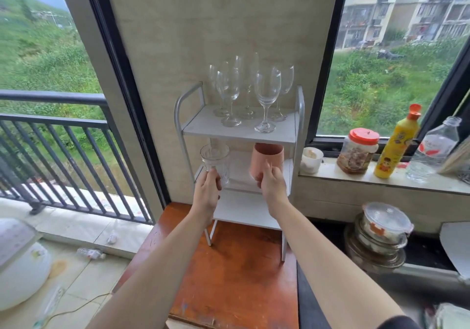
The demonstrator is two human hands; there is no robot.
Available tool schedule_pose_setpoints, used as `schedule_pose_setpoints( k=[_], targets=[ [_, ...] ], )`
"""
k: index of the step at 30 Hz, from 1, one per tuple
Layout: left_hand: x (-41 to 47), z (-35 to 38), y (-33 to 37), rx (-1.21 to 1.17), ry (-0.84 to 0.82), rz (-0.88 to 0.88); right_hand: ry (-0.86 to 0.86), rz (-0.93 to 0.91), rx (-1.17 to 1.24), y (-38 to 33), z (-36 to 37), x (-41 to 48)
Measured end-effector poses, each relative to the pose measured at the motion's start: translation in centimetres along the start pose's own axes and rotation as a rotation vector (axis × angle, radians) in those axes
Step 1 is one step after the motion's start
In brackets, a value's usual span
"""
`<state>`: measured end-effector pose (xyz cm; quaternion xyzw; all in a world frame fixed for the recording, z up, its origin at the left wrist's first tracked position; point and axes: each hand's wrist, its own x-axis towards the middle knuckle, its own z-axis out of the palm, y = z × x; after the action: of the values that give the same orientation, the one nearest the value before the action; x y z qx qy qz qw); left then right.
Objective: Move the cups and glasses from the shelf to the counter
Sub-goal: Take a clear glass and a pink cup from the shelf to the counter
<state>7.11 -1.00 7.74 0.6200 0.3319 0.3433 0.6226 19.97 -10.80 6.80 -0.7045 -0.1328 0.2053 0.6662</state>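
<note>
On the middle tier of the white rack (300,115), both pieces in hand stand upright, long axis vertical and mouth up. The left hand (207,188) has its fingers wrapped round the lower part of a clear tumbler (215,160) at the tier's left front corner. The right hand (273,185) lies against the foot of a pink cup (267,158) on the right side, thumb at the cup's left and fingers up its front. Whether that grip has truly closed I cannot tell (the fingers are blurred). Each piece lies straight ahead of and just above its own hand, so neither arm needs to cross.

What matters for the next move, as I judge it, is the top board sitting close over both rims. Lifting has little room, so the way out is toward the person and then down. The wooden tabletop (229,272) in front of the rack is the nearest landing place.

Several wine glasses (265,99) stand clustered on the top tier, tall and thin-stemmed, directly above the hands, and a knock to the frame could topple them. Along the windowsill (330,173) on the right stand an orange-lidded jar (358,150), a yellow bottle (396,145) and a clear plastic bottle (435,150), well apart from the rack.
</note>
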Motion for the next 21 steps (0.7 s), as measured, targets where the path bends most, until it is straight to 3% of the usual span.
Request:
schedule_pose_setpoints(
  k=[14, 21],
  targets=[
    [-6.3, -2.0, -1.7, 0.027, 0.034, 0.06, 0.002, -0.066, 0.054, 1.8, -2.2, -7.7],
    [-9.9, -2.4, -4.4, 0.014, -0.059, 0.136, 0.033, -0.143, 0.082, 5.4, -4.0, -12.4]
  ],
)
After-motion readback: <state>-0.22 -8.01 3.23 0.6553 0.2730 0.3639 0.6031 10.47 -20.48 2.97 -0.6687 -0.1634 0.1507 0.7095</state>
